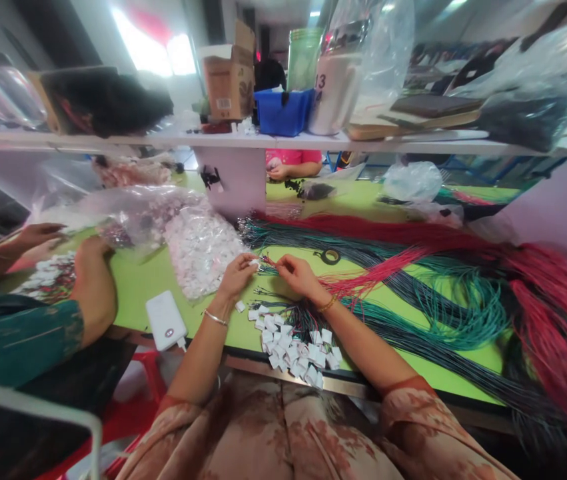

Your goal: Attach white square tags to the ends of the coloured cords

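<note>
My left hand (236, 277) pinches a small white plastic connector (254, 263) between thumb and fingers. Opposite it, my right hand (299, 277) is closed on the ends of thin red wires (383, 272), which run off to the right. The fingertips of both hands almost meet over the green tabletop. Below them lies a heap of white connectors (290, 350) with dark wires attached. One loose white connector (240, 306) sits under my left wrist. Dark wire ends (268, 293) spread out beneath my right hand.
A clear bag of white connectors (200, 250) lies left of my hands, a white power bank (166, 320) nearer me. Black tape (331, 256) and long bundles of red, green and black wires (463, 287) stretch right. A co-worker's arm (96, 287) is at left; a shelf (173, 139) crosses above.
</note>
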The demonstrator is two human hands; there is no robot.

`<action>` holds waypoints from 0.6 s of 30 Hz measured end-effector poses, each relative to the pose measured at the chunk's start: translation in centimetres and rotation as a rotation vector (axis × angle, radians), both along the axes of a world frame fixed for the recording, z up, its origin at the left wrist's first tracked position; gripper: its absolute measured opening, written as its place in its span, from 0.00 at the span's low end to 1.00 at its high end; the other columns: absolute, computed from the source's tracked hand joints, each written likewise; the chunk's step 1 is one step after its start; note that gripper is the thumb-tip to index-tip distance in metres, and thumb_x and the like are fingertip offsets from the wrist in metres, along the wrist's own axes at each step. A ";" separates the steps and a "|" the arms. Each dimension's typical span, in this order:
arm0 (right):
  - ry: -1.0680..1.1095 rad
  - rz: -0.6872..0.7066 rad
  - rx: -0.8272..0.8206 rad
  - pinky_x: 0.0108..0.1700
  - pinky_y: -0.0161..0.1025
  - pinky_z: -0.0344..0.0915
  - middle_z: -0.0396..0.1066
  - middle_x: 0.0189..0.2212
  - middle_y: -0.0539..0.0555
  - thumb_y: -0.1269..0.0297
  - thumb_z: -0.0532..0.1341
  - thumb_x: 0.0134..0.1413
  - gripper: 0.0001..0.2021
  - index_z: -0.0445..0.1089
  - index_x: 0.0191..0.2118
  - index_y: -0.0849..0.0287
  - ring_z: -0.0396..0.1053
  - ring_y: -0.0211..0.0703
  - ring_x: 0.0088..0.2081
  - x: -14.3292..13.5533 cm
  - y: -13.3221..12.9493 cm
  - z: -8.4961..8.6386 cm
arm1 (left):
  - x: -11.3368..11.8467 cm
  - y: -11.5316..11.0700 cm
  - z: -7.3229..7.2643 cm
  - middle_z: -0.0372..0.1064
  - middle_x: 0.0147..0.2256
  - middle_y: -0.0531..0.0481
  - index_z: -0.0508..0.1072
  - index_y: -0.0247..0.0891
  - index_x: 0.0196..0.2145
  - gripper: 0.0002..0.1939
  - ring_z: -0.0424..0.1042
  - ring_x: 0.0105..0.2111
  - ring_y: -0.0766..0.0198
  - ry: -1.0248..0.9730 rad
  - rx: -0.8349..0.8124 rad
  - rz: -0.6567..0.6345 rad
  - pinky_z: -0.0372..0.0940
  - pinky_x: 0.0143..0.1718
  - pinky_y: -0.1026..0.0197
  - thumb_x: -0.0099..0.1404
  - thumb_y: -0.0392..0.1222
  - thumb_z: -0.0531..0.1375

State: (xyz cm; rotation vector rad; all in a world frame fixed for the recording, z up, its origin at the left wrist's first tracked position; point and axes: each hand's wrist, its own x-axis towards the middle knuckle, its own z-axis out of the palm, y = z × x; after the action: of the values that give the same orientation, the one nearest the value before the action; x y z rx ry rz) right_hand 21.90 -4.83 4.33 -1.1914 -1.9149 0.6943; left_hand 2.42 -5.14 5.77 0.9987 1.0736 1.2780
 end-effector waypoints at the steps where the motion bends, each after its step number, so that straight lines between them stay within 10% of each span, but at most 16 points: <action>1: 0.060 0.017 -0.009 0.31 0.33 0.56 0.68 0.26 0.50 0.62 0.55 0.56 0.09 0.68 0.33 0.61 0.61 0.35 0.26 -0.1 -0.1 0.0 | 0.4 0.2 0.1 0.68 0.24 0.54 0.74 0.36 0.34 0.14 0.62 0.22 0.71 -0.089 -0.025 -0.033 0.56 0.25 0.68 0.46 0.35 0.68; 18: 0.121 0.006 -0.094 0.29 0.33 0.55 0.64 0.22 0.48 0.55 0.55 0.56 0.13 0.63 0.27 0.59 0.57 0.35 0.26 -0.7 -0.4 -1.2 | 2.5 -0.1 -2.6 0.73 0.33 0.47 0.69 0.34 0.31 0.09 0.68 0.26 0.72 -0.426 -0.198 -0.184 0.64 0.28 0.69 0.53 0.34 0.66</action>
State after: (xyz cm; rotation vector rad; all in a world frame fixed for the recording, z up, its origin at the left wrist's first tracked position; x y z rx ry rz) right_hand 21.19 -5.21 3.12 -1.1737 -1.8028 0.8482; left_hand 4.93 -5.22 3.19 0.6220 0.7420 1.1419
